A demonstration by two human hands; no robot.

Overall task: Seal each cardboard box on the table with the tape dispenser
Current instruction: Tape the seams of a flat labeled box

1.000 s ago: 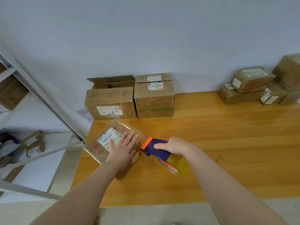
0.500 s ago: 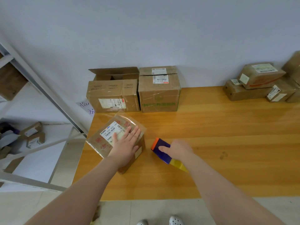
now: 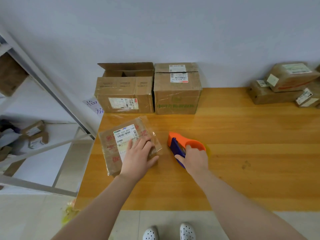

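The big wooden table (image 3: 242, 153) stood against a pale wall. At its back edge, near the back left corner, two large cardboard boxes sat side by side and touching. The open box (image 3: 124, 94) was on the left with its top flaps up. The closed box (image 3: 177, 94) was on the right and had white labels on top. At the back right corner lay a pile of small parcels (image 3: 284, 85), stacked on each other. Off the left edge of the table stood a white metal shelf rack (image 3: 43, 94) with more small boxes on it.

Near the left edge of the table lay a flat small box (image 3: 121, 141) wrapped in clear tape, with a white barcode label on top. The left hand (image 3: 138, 156) lay flat on the near right part of this box, fingers spread and pressing down, thumb over its right side.

Just to the right of the small box, but not touching it, the tape dispenser (image 3: 180, 144) rested on the table. It was orange and blue. The right hand (image 3: 194, 158) was curled around its near end, holding it. The two hands were near each other, with a strip of bare table between them.

At the bottom, two white shoes (image 3: 169, 231) stood on the tiled floor.
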